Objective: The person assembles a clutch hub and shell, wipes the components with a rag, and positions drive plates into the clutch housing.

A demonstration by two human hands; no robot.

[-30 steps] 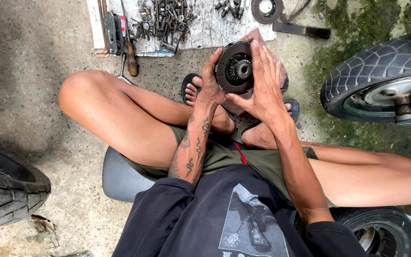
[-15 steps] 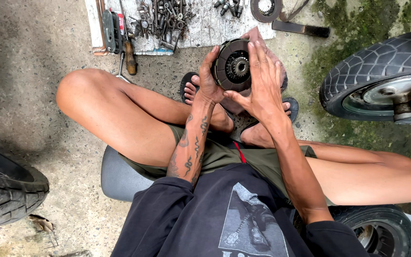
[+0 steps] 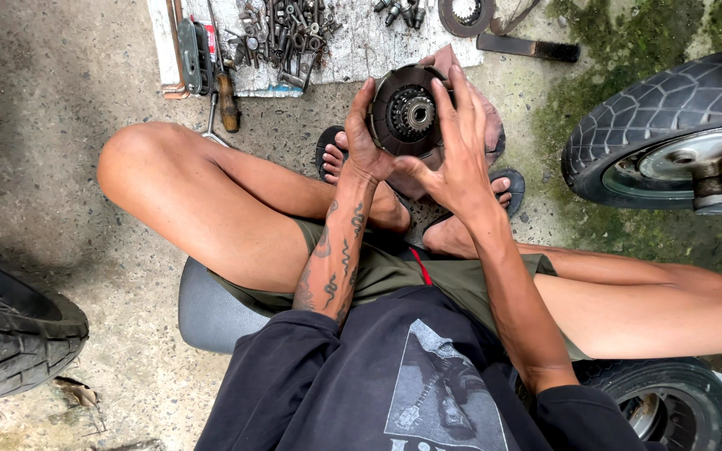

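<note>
Two forearms raised, left hand (image 3: 367,134) clasping round clutch part (image 3: 407,111) (dark, geared centre), right hand (image 3: 461,154) clasping its right rim

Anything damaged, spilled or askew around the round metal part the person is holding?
Nothing stands out. Both the left hand and right hand grip the round geared part, which looks whole. Loose bolts and sockets lie jumbled on the white board ahead, and a screwdriver hangs over its edge.
</note>
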